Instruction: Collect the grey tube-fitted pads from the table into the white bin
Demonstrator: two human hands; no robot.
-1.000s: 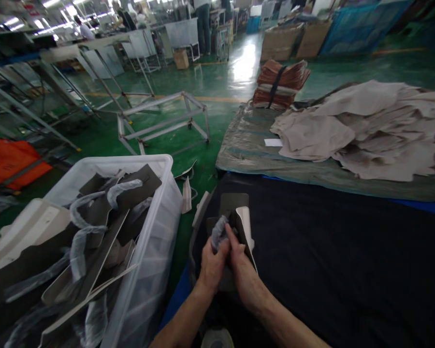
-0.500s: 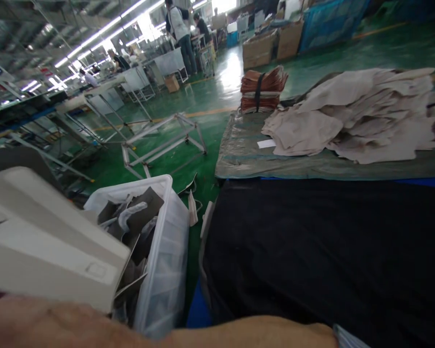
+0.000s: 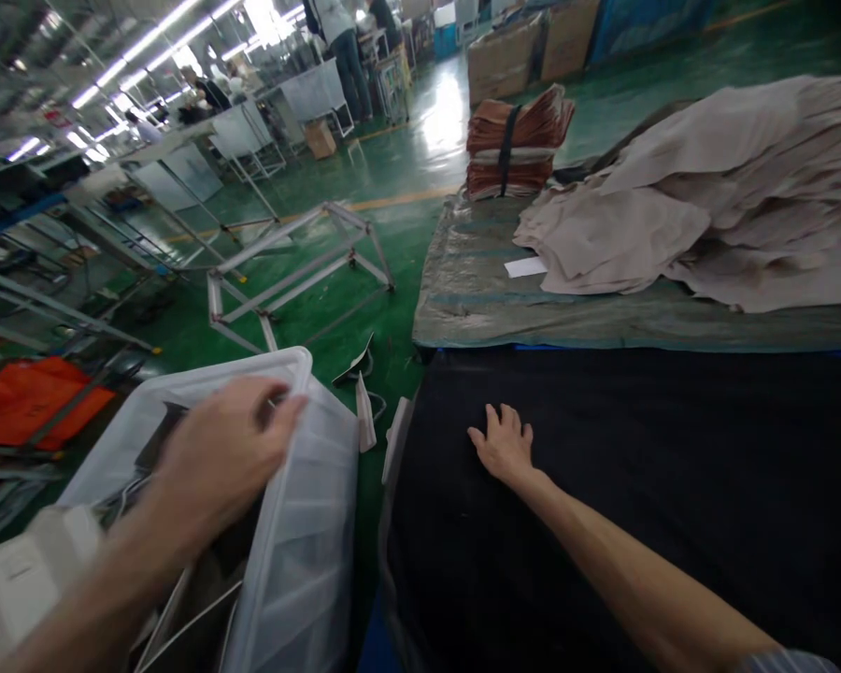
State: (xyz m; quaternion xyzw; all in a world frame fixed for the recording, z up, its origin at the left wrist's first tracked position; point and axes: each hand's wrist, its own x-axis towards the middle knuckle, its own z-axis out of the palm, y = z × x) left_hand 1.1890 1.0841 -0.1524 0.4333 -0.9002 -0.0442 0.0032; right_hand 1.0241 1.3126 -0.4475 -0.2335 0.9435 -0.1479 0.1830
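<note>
My left hand [image 3: 235, 444], blurred by motion, is over the white plastic bin [image 3: 301, 523], near its right rim. Its fingers are loosely bent with the thumb apart, and nothing shows in them. Below that forearm lies an off-white moulded piece [image 3: 24, 575] at the bin's left, partly hidden. Dark grey scraps and thin sheets lie inside the bin. On the black cloth [image 3: 637, 467] covering the near surface rests my right hand [image 3: 505, 444], palm down, fingers spread and holding nothing.
Beyond the cloth, a covered platform [image 3: 463, 299] bears a heap of beige pieces [image 3: 729, 206], a strapped reddish-brown bundle [image 3: 511, 145] and a white slip [image 3: 525, 267]. A metal frame [image 3: 301, 262] stands on the green floor. Scraps [image 3: 365, 411] lie beside the bin. Orange fabric [image 3: 35, 402] is at left.
The off-white piece has dropped down and left into the bin area, and my left hand has come away from it. My right arm has moved from the bottom edge onto the black cloth.
</note>
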